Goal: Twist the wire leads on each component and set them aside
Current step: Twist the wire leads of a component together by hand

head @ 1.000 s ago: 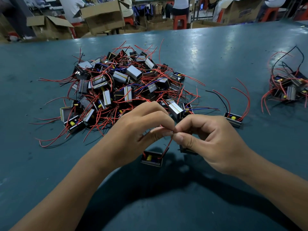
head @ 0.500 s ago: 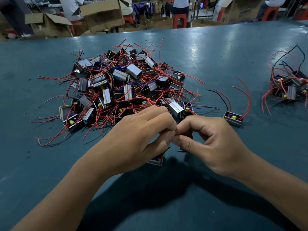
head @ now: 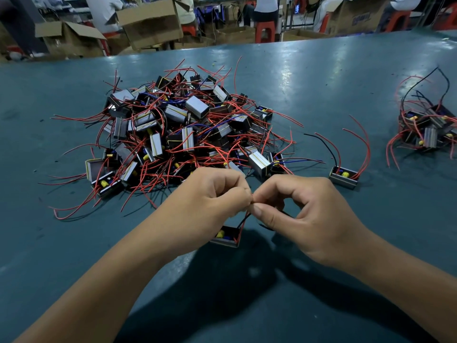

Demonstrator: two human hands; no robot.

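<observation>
Both hands meet over the near middle of the teal bench (head: 321, 95). The left hand (head: 210, 201) and the right hand (head: 304, 214) each have the grip pressed together, thumb against forefinger, pinching the wire leads (head: 243, 220) of one component (head: 226, 237) where the fingertips touch. The red and black leads run down from the pinch to the small open-topped metal case, which sits just below the left hand with a yellow part showing inside; whether it rests on the bench or hangs cannot be told.

Beyond the hands lies a big pile of like components (head: 178, 129) tangled in red leads. A single component (head: 344, 177) stands just right of the pile, its leads arching up. A smaller cluster (head: 427, 129) lies far right. Cardboard boxes (head: 150, 23) and red stools (head: 265, 30) stand past the bench edge.
</observation>
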